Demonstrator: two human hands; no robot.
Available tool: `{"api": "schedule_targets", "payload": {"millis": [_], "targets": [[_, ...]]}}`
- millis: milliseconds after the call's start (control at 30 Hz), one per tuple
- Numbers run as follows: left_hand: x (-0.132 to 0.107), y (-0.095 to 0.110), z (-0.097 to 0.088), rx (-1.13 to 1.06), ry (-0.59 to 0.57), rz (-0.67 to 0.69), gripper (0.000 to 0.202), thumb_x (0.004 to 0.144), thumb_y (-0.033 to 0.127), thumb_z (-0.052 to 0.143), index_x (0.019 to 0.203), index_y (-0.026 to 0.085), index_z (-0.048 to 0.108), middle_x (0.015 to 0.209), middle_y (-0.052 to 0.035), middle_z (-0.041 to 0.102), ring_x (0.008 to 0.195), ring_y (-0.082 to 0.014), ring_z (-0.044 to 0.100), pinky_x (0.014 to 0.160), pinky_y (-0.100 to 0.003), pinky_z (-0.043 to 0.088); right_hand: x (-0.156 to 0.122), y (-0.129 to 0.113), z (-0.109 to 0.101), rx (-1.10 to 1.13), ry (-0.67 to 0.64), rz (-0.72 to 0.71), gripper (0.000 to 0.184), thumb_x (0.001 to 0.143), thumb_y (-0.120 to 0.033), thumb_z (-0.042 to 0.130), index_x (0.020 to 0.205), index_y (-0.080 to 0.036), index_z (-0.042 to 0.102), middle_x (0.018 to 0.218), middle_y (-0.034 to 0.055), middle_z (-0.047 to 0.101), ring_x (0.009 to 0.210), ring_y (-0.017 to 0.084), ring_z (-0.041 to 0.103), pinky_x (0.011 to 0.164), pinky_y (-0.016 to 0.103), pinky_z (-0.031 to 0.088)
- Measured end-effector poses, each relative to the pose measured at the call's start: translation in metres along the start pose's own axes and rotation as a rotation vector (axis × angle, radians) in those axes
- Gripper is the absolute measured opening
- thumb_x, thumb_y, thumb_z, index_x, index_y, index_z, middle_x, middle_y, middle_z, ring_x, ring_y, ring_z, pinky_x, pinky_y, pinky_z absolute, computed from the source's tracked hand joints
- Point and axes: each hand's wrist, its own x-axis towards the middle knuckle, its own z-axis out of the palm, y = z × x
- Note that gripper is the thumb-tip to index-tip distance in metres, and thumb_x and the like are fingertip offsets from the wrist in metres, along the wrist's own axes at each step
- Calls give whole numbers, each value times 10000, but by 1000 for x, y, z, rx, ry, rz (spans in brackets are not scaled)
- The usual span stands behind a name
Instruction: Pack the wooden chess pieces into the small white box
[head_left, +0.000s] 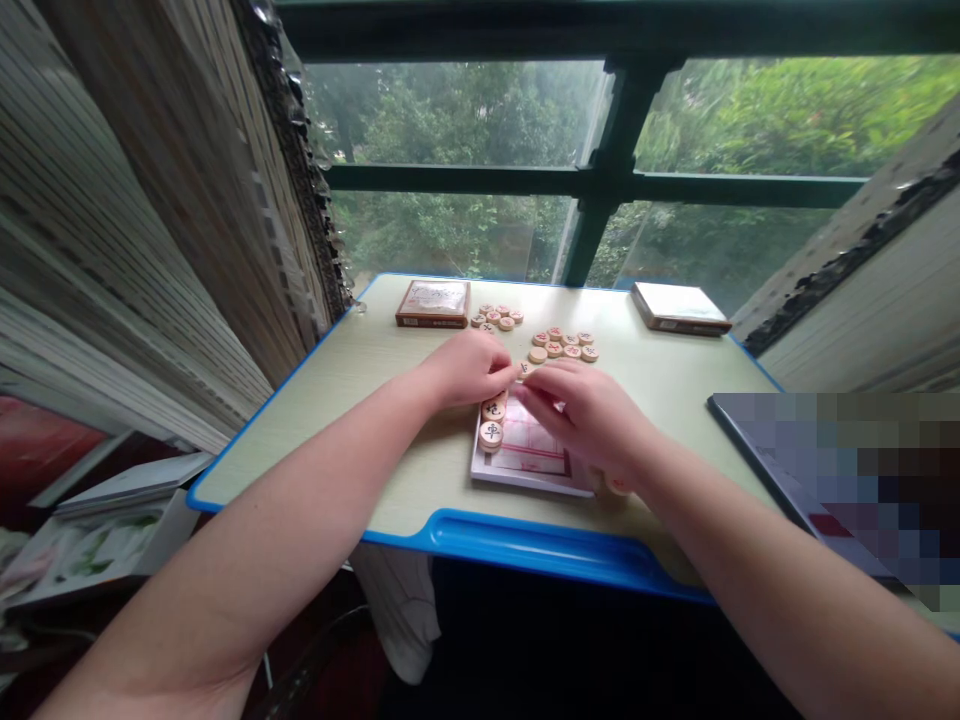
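My left hand is over the far left corner of a shallow tray holding a folded sheet with red grid lines. Its fingers are curled together, hiding whatever is in them. From the right, my right hand reaches over the same tray, fingertips pinched close to the left ones. A round wooden Chinese chess piece shows just beyond the fingertips. Along the tray's left side lie two pieces with dark characters, a nearer one and a farther one. Another piece is partly hidden below my right wrist.
Farther back are two groups of Chinese chess pieces, one left and one right. A brown box stands at the back left, a white-topped box at the back right. The blue-edged table has a front groove.
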Motion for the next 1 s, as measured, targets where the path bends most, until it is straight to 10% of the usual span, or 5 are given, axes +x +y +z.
{"api": "schedule_targets", "payload": {"millis": [167, 1000], "targets": [[1, 0, 1, -17, 1, -56, 349, 836, 348, 455, 663, 132, 668, 633, -37, 640, 613, -134, 521, 603, -251, 365, 3, 27, 4, -56, 100, 249, 227, 848, -176, 470, 941, -178, 678, 925, 84, 673, 854, 208, 583, 784, 331, 440], [2, -5, 4, -134, -8, -142, 306, 798, 306, 469, 682, 133, 692, 624, -18, 630, 617, -129, 520, 583, -245, 355, 4, 38, 14, -41, -170, 138, 475, 960, -404, 262, 1100, -193, 663, 1144, 67, 660, 1106, 226, 533, 973, 394, 338]]}}
